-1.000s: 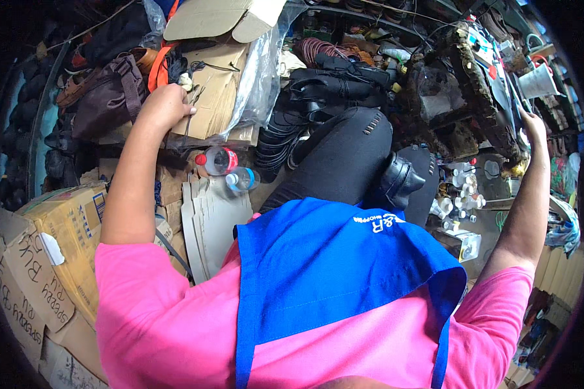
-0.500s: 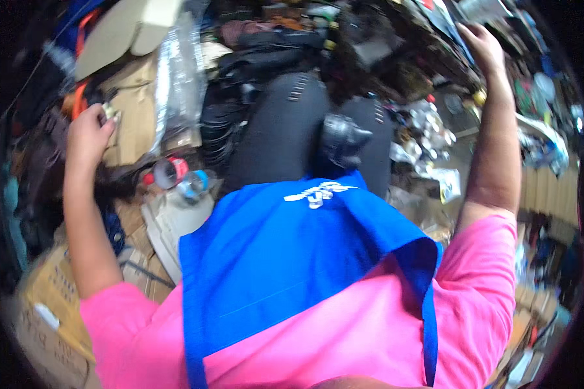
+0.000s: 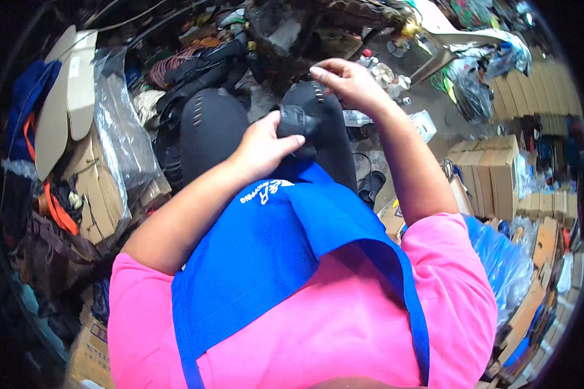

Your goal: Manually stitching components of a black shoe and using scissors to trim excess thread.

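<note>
In my lap, a lumpy black plastic thing rests against my dark trousers, its exact kind unclear. My left hand grips its near left side, with the thumb and fingers on either side of it. Above my right knee my right hand is raised, its fingers curled in toward the thumb; whatever they may pinch is too small or hidden to make out. A blue apron covers my front below the black thing.
Flattened cardboard and a clear plastic sheet stand at my left. Small bottles litter the floor beyond my right hand. Stacked cardboard boxes and a blue plastic bag lie at my right.
Both hands have come inward from far out at the sides. My left hand has taken hold of the black thing in my lap; my right hand now hovers over the right knee.
</note>
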`<state>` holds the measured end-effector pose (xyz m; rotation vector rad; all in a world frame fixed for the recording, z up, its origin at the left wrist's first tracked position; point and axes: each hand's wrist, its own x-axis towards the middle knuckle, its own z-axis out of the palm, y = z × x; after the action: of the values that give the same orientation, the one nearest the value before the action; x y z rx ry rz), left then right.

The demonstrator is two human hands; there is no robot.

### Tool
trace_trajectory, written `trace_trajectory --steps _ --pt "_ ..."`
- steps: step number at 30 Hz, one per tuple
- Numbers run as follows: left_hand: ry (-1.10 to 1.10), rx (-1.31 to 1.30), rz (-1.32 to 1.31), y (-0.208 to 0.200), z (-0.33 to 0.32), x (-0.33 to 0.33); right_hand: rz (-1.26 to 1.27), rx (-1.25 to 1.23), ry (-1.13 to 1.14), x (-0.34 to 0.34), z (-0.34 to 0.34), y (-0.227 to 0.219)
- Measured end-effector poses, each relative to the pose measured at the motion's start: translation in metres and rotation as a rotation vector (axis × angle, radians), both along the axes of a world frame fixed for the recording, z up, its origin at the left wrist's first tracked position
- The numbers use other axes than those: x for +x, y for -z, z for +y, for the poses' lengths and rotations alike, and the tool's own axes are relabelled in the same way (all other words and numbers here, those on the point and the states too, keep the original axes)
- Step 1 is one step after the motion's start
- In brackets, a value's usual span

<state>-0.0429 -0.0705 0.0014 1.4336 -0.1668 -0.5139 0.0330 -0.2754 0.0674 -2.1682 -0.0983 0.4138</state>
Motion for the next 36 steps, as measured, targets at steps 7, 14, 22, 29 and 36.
trace_trajectory --steps 7,14,22,29,36 --pt "0.426 0.646 -0.858 -0.047 -0.03 -0.009 0.393 0.449 0.115 -0.019 -0.015 0.013" --pt "0.488 0.4 -1.21 -0.076 -0.001 0.013 0.424 0.749 0.148 -0.034 -0.008 0.034" --pt "-0.155 0.507 -0.821 -0.048 0.028 0.089 0.417 0.764 0.061 -0.036 0.008 0.029" --pt "-0.206 0.696 -0.683 -0.04 0.011 0.102 0.204 0.441 -0.039 -0.028 0.01 0.044" --pt "-0.125 0.579 -0.754 -0.058 0.004 0.096 0.076 0.236 -0.004 -0.049 -0.037 0.013"
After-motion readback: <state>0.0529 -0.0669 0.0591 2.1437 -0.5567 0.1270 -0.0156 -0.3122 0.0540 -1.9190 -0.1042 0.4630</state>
